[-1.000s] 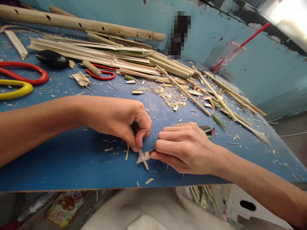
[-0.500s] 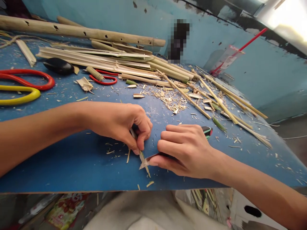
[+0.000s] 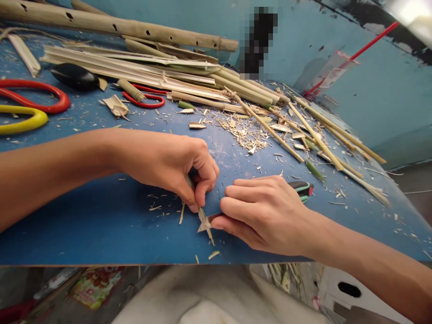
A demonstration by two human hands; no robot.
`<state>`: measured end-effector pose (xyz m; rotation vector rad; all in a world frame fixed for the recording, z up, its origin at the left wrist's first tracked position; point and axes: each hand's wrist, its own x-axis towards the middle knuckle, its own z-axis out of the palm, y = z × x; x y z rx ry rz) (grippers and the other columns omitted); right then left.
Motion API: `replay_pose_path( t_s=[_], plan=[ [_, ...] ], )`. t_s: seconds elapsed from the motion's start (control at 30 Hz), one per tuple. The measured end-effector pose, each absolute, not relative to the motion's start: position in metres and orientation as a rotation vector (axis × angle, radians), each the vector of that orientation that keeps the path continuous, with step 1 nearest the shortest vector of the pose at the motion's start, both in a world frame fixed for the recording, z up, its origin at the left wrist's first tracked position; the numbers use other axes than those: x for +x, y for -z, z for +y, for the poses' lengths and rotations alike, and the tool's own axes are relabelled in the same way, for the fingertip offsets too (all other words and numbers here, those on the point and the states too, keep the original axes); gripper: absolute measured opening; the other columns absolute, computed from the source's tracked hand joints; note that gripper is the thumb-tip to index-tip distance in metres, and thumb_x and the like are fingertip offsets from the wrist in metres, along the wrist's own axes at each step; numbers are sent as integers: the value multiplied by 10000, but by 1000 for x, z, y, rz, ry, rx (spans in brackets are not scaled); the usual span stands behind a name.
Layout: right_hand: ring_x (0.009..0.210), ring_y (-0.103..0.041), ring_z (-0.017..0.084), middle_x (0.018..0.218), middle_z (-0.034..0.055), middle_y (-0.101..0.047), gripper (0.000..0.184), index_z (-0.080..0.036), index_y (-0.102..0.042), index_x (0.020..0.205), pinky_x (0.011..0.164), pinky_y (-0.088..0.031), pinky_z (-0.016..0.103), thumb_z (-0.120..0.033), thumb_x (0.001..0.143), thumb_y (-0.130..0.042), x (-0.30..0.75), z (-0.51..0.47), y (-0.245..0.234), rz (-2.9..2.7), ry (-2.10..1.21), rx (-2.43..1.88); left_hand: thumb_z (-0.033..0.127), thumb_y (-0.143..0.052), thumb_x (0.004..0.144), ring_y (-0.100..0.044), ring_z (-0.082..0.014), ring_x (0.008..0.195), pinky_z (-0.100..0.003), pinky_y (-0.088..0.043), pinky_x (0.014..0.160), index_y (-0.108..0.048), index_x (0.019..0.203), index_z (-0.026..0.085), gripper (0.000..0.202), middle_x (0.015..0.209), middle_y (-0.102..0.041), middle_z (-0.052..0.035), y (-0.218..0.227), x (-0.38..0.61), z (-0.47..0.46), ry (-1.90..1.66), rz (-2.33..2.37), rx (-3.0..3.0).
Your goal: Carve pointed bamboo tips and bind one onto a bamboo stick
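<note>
My left hand (image 3: 189,175) pinches a thin bamboo strip (image 3: 211,237) that slants down toward the table's front edge. From the other side, my right hand (image 3: 259,211) is closed around a utility knife (image 3: 303,191) with a black, green and red handle. Its blade (image 3: 204,224) lies across the strip, just below my left fingertips. Part of the strip and most of the knife handle are hidden by my fingers. Small shavings (image 3: 213,255) lie on the blue tabletop (image 3: 118,225) around the strip's end.
Split bamboo pieces (image 3: 135,76) and a long holed bamboo pole (image 3: 135,31) lie along the back. Scissors with red and yellow handles (image 3: 40,112) are at the left. A heap of shavings (image 3: 245,132) and thin sticks (image 3: 320,135) lie beyond my right hand.
The blade has shifted slightly up the bamboo strip, nearer my left fingertips. Both hands keep their grips. The whole view has tilted and shifted a little.
</note>
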<state>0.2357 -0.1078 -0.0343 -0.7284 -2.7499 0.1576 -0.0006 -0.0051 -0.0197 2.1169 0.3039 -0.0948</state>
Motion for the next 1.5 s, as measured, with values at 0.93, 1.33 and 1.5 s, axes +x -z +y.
replay_pose_path(
  t_s=[0.93,1.33,1.5],
  plan=[
    [652,-433,139,710,-37,-563,463,-210,-583,754,574,-191,362,-472,1135,-566,232,-96,35,-2740,-187,-648,102,-868,871,-687,-112,753,-235,-477,923,-777,705,251,241,743,-738,74,20,-3,-3,42,201,2202],
    [657,-434,151,702,-49,-578,449,-221,-539,752,590,-216,369,-438,1145,-544,239,-105,33,-2844,-234,-617,78,-875,859,-676,-112,779,-199,-477,834,-804,729,232,213,785,-739,42,19,-6,-2,36,205,2183],
    [634,-404,141,685,-41,-513,457,-214,-534,727,595,-240,347,-429,1127,-586,240,-99,37,-2655,-156,-656,105,-880,861,-691,-131,774,-210,-498,789,-841,759,243,176,782,-754,18,22,-6,-2,-25,195,2189]
  ],
)
